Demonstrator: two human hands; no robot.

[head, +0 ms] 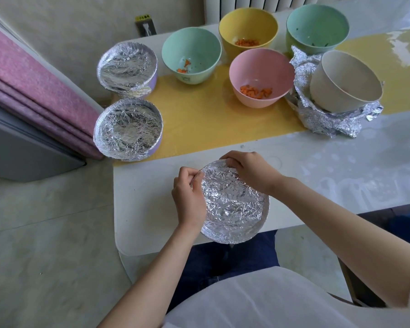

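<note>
At the far left a pink folded fabric (33,91) is hanging beside the white table (147,209). Next to it two foil-covered bowls are sitting one behind the other at the table's left end, the far covered bowl (127,67) and the near covered bowl (128,129), both partly on the yellow mat (211,121).

My left hand (189,197) is curling in at the upper left rim of the foil-topped bowl (234,204) that I am working on, thumb and fingertips pinching the foil's edge there. This bowl is sitting at the near edge of the table, directly in front of me and above my lap; I cannot tell whether it is resting on the table or lifted slightly. My right hand (249,171) is reaching over the far rim, fingers bent down and gripping the foil along that edge. The crinkled foil is lying flat across the whole mouth.

Farther back on the mat, a green bowl (191,55) is holding a few orange cubes, a yellow bowl (247,31) behind it and a pink bowl (262,76) in front are holding more. To the right a second green bowl (317,27) is standing at the back, and a cream bowl (346,81) is tilting on a loose, crumpled sheet of foil (329,121).
</note>
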